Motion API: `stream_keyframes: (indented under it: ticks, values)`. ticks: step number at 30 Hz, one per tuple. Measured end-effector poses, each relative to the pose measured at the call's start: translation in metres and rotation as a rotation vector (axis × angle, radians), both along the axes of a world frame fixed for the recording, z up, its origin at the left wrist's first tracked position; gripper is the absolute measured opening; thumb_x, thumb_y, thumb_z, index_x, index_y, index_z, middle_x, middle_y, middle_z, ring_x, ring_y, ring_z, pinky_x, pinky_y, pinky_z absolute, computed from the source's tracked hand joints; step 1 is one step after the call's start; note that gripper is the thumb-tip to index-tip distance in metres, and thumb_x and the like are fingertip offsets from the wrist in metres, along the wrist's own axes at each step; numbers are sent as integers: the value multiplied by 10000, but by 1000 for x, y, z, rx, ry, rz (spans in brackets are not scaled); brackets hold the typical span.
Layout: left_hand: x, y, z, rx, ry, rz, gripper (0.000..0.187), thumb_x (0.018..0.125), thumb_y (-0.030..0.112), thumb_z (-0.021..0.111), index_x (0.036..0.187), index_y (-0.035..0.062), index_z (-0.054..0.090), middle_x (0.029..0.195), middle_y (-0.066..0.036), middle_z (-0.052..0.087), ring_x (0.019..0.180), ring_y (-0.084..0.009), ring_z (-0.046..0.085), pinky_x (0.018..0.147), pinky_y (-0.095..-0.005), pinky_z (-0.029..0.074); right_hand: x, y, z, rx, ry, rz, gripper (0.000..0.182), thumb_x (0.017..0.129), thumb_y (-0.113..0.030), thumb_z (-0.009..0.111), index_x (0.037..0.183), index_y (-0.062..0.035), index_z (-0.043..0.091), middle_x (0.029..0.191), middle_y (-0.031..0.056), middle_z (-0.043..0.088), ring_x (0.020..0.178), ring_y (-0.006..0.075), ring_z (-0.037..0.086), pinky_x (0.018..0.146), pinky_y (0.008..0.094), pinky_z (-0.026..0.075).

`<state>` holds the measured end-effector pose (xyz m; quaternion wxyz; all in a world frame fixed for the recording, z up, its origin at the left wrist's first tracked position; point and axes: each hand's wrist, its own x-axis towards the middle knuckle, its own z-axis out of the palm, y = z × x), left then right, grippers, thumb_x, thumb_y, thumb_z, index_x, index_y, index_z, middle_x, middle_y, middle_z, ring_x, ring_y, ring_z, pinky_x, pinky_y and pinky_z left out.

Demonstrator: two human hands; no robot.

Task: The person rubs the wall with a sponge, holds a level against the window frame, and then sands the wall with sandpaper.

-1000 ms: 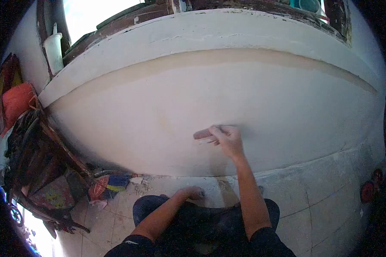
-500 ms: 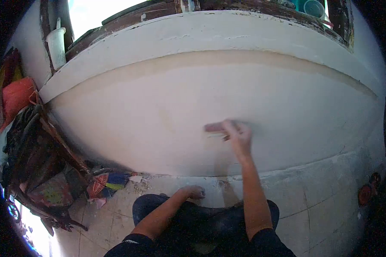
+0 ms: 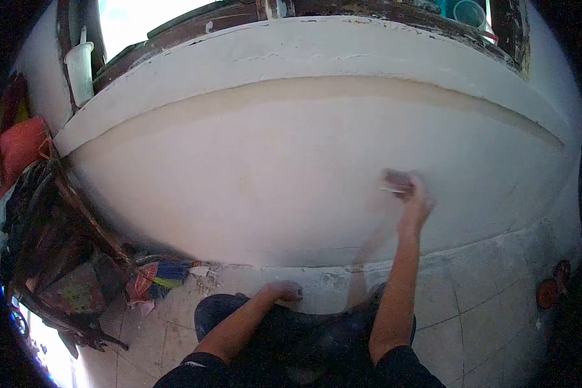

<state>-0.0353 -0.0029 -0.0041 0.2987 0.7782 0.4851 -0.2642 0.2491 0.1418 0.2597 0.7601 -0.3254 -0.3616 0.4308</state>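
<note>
My right hand (image 3: 416,201) presses a reddish sanding block (image 3: 396,182) against the pale plastered wall (image 3: 284,168), right of the wall's middle. The hand and block are blurred by motion. My left hand (image 3: 284,290) rests on my knee near the floor, fingers curled, with nothing seen in it. I am crouched close to the wall, with my dark trousers (image 3: 291,336) at the bottom of the view.
A white ledge (image 3: 317,48) runs along the wall's top under a worn wooden window frame. A white jug (image 3: 79,68) stands at the left. Piled cloth, bags and wooden sticks (image 3: 52,246) crowd the left corner. The tiled floor (image 3: 485,310) carries dust and red objects at right.
My right hand has swept the block to the right along the wall, from near the middle to right of it. My left hand has stayed on my knee.
</note>
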Motion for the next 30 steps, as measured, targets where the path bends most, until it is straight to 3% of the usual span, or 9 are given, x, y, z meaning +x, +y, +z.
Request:
stream_keyframes:
  ticks: [5,8,11,15,22,25,27,29,30]
  values:
    - [-5,-10,8,36,-252,283,417,894,368,637,1161,57,710,1205,-190,703,1099,-383,661,944,-509,515,8,11,-11,0,66,8,270,939,-228,665,1020,24,723,926,112,721,804,185,697,702,313,569]
    - [-15,10,-63,111,-241,263,399,845,303,681,1161,60,704,1199,-190,702,1081,-376,663,937,-497,520,-47,-23,-1,43,-138,268,282,944,-242,696,999,32,731,902,87,720,761,171,690,647,305,572]
    - [-5,-11,15,125,-186,200,386,817,223,686,1168,62,699,1214,-192,694,1083,-372,660,931,-491,524,-108,-35,-31,64,-427,542,287,963,-257,697,973,23,755,869,65,716,745,144,676,625,295,571]
    - [-7,-6,-5,158,-116,210,396,796,170,688,1178,65,699,1248,-196,679,1124,-366,650,958,-479,519,-136,-50,-44,107,-522,671,310,969,-289,697,1000,11,769,869,55,721,742,131,669,626,289,566]
    - [1,-1,5,-24,-166,325,409,825,90,626,1229,80,687,1272,-181,676,1193,-357,630,1017,-458,498,-39,-33,13,-92,-269,105,373,933,-302,719,1046,53,715,943,116,703,831,178,685,678,305,574]
    - [11,-10,44,-27,-124,340,417,842,99,616,1254,85,679,1288,-167,673,1200,-353,625,1020,-460,495,11,-5,4,8,-23,110,358,938,-291,698,1090,32,696,967,127,694,847,204,687,684,324,580]
    - [8,-5,24,-38,-120,375,423,849,112,619,1267,87,672,1295,-162,670,1204,-351,622,1024,-460,492,25,4,3,-32,128,65,332,945,-283,684,1068,25,705,952,118,708,817,212,694,665,332,579]
    - [-10,12,-55,44,-183,309,402,869,172,650,1260,79,663,1294,-162,667,1210,-351,616,1033,-455,486,11,-3,8,1,59,102,326,944,-290,689,1056,15,711,938,107,713,796,202,693,660,326,576]
    - [-7,6,-38,42,-182,311,402,869,172,650,1260,79,663,1294,-162,667,1210,-351,616,1033,-455,486,0,-8,9,33,-12,133,320,942,-298,694,1044,4,718,924,97,718,775,192,692,655,320,572]
